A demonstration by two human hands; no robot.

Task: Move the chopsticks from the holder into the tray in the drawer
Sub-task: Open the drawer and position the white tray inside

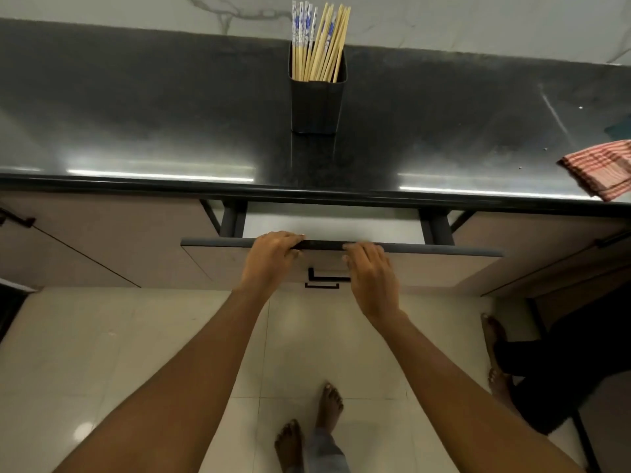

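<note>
Several chopsticks (321, 42), some plain wood and some with blue-and-white tops, stand in a dark square holder (317, 104) on the black counter. Below the counter edge a drawer (444, 259) is pulled partly out, showing a pale strip of its inside (334, 221); no tray can be made out. My left hand (271, 259) grips the drawer's top edge with fingers curled over it. My right hand (370, 271) rests beside it on the same edge, fingertips on the rim.
A red striped cloth (601, 170) lies at the counter's right edge. The drawer's handle (326, 276) sits between my hands. My bare feet (307, 428) stand on the pale tiled floor. Another person's feet (493, 349) are at the right.
</note>
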